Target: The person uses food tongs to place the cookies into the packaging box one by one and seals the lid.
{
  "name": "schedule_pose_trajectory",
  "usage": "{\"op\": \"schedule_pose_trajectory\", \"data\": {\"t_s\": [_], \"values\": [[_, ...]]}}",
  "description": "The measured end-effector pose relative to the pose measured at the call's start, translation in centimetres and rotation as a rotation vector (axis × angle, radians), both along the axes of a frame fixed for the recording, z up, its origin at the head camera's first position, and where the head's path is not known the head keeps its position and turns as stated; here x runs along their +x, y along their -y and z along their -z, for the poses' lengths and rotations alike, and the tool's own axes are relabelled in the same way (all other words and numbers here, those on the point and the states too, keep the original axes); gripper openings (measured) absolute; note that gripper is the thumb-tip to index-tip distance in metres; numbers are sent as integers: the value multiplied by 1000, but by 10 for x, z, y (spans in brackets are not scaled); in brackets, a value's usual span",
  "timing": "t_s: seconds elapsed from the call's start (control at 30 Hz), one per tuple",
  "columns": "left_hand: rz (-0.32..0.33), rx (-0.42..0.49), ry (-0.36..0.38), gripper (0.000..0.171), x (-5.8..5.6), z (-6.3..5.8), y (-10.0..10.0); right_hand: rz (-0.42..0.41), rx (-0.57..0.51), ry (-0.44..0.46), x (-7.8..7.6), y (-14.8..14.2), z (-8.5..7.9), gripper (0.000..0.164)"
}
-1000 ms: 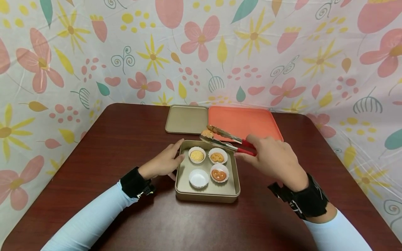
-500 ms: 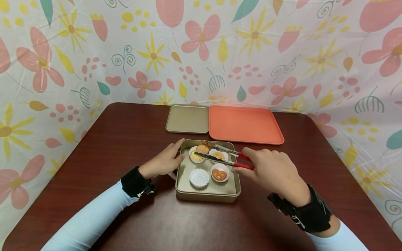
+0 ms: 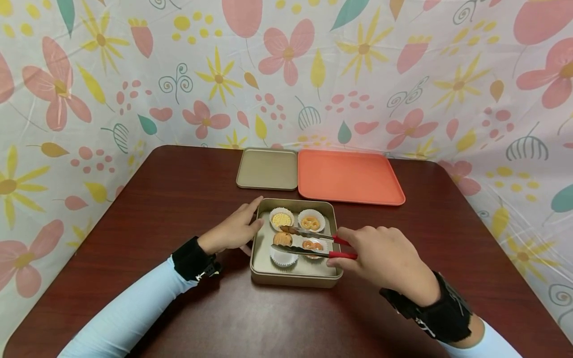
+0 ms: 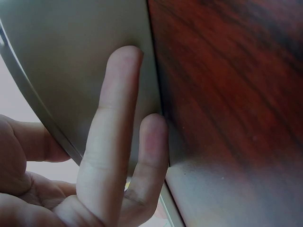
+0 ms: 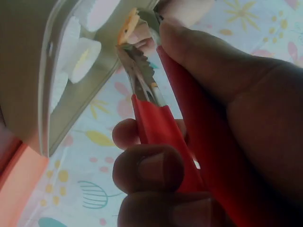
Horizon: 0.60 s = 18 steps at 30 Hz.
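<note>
My right hand (image 3: 380, 251) grips red-handled metal tongs (image 3: 342, 255), whose tips hold a round brown cookie (image 3: 282, 239) above a white paper cup (image 3: 284, 259) at the tin's front left. In the right wrist view the cookie (image 5: 128, 27) sits between the serrated tips. The gold square tin (image 3: 295, 281) also bears a cup with a yellow round cookie (image 3: 281, 220) and two with pretzel-shaped cookies; the front pretzel cookie (image 3: 312, 244) is partly behind the tongs. My left hand (image 3: 234, 229) rests on the tin's left side, straight fingers against its outer wall (image 4: 71, 61).
Behind the tin lies a flat gold lid (image 3: 267, 169), beside an orange tray (image 3: 351, 176) to its right. All stand on a dark wood table (image 3: 188, 174), with a flower-patterned sheet (image 3: 286, 99) hanging behind.
My right hand has brought the tongs and cookie from the orange tray's near left edge, over the back cups, to the front left paper cup. The left hand has stayed on the tin.
</note>
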<state>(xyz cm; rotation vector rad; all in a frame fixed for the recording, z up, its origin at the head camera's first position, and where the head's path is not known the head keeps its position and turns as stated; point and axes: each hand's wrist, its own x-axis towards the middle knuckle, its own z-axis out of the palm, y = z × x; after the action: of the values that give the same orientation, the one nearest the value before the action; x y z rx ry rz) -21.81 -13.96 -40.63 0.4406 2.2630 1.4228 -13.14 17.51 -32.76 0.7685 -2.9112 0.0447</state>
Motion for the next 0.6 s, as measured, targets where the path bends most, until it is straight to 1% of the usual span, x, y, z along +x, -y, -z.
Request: {"op": "schedule_pose_trajectory", "data": {"t_s": [0.3, 0.6], "values": [[-8, -13, -9, 69, 1, 0, 0, -28, 26, 64, 0, 1, 4, 50], [-14, -20, -11, 69, 1, -1, 0, -32, 51, 39, -2, 1, 8, 44]]}}
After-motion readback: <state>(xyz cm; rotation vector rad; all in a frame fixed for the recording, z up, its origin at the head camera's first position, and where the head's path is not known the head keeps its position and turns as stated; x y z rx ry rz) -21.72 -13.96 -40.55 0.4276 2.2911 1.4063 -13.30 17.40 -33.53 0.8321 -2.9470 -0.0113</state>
